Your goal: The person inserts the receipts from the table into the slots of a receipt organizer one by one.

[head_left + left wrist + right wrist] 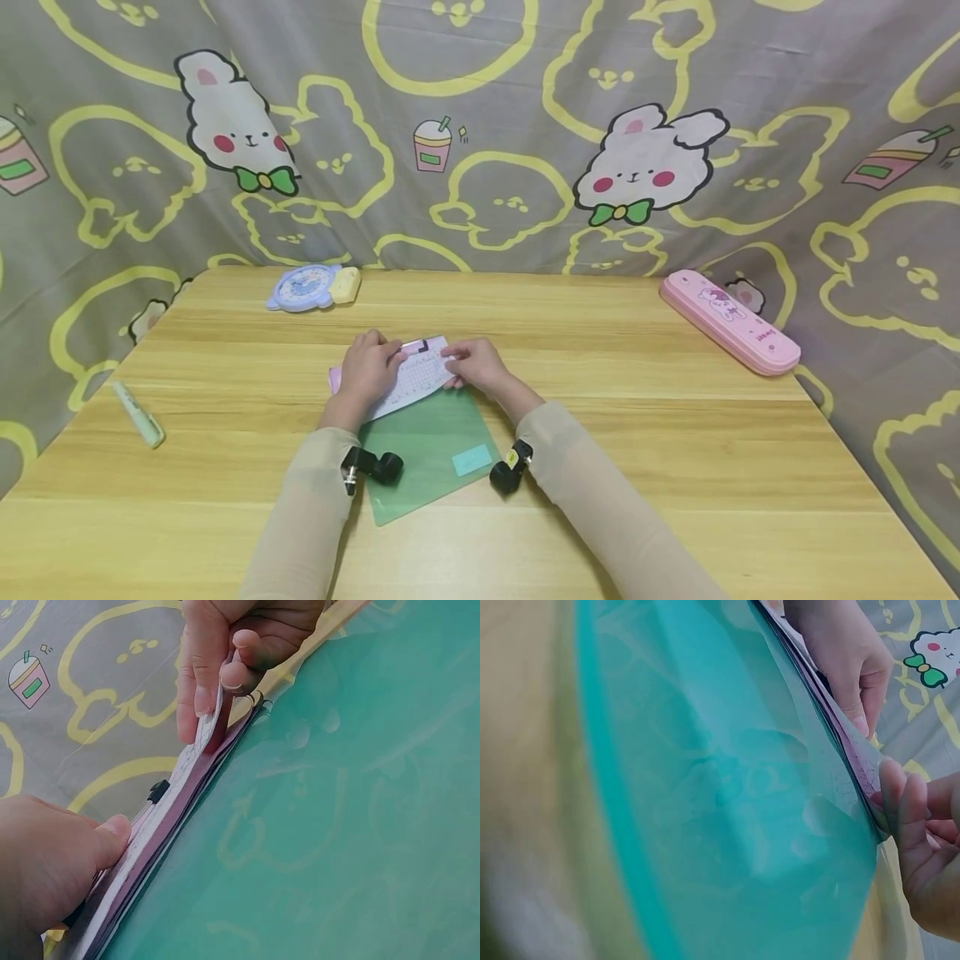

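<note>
A green see-through folder (427, 446) with a light blue label (472, 460) lies aslant on the table between the forearms. At its far edge is a white sheet (420, 375) printed with a fine grid, with pinkish layers (178, 802) behind it in the left wrist view. My left hand (367, 371) grips the sheets at the left, thumb on the near side. By that thumb lies a slim pale piece with a black end (157, 791), its kind unclear. My right hand (476, 364) pinches the sheet's right end between thumb and fingers. The left fingertips are partly hidden.
A pink pencil case (731, 321) lies at the back right. At the back left sit a blue round clock-like item (303, 287) and a small yellow block (346, 285). A pale green marker (138, 414) lies at the left. A patterned curtain (480, 200) hangs behind the table.
</note>
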`<state>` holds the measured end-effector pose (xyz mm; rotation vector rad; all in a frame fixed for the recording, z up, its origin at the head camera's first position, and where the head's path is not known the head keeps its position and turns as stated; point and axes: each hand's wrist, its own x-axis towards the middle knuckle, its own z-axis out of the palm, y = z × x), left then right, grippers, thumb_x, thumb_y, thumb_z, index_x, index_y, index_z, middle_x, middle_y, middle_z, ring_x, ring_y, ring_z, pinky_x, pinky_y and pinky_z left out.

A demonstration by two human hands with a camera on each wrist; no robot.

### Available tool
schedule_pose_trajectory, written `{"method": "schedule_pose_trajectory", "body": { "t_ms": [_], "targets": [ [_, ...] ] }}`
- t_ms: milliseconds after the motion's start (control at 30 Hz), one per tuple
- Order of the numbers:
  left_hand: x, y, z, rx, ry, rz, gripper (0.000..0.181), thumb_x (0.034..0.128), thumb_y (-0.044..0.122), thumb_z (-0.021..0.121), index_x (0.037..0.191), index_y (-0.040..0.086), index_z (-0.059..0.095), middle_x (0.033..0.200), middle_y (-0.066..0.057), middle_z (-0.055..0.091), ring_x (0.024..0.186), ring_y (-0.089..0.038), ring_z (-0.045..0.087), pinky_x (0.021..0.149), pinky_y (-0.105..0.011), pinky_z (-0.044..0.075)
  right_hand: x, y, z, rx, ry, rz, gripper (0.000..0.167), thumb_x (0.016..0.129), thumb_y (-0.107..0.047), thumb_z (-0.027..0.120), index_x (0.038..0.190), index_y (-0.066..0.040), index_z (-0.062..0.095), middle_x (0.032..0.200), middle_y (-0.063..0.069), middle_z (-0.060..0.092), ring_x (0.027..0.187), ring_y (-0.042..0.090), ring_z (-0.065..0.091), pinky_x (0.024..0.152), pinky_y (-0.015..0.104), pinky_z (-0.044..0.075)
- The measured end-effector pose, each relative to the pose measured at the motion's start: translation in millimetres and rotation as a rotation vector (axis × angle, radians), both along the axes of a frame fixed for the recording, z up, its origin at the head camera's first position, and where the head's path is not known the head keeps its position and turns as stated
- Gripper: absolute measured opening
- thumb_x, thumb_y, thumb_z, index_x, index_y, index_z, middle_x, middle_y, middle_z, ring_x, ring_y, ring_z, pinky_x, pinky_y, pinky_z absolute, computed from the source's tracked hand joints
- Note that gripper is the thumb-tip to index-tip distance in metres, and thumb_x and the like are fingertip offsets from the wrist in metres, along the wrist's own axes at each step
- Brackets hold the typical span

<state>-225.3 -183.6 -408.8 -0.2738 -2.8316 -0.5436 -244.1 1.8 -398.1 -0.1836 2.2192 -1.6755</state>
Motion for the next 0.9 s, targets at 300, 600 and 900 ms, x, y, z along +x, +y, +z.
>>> {"method": "schedule_pose_trajectory", "body": {
  "t_ms": [300,600,900],
  "targets": [
    [0.4,0.7,0.2,-0.001,-0.025,0.007,0.031,0.086,0.023,0.052,0.109,0.004,0.06,0.09,-0.011,0.047,0.082,-0.026,0.04,0.071,-0.039,0.033,-1.0,-2.1,-3.4,0.016,0.028,-0.023,0.027,0.078,0.005,0.056,0.105,0.004,0.058,0.087,0.014,0.053,0.05,0.015,0.056,0.051,0.025,0.047],
    [0.2,0.0,0.2,-0.009,-0.035,0.006,0.031,0.0862,0.024,0.052,0.108,0.004,0.06,0.09,-0.011,0.047,0.085,-0.027,0.04,0.073,-0.039,0.033,-2.0,-3.1,-6.0,0.008,0.045,-0.025,0.027,0.078,0.007,0.055,0.104,0.004,0.058,0.086,0.014,0.053,0.049,0.015,0.055,0.049,0.025,0.047],
    [0.5,-0.2,0.4,-0.012,-0.039,0.012,0.031,0.0862,0.024,0.052,0.109,0.004,0.06,0.092,-0.012,0.047,0.086,-0.027,0.041,0.074,-0.04,0.033,-1.6,-4.4,-6.3,-0.002,0.025,-0.038,0.028,0.078,0.007,0.055,0.105,0.003,0.058,0.087,0.015,0.051,0.05,0.016,0.056,0.049,0.025,0.047]
  ]
}}
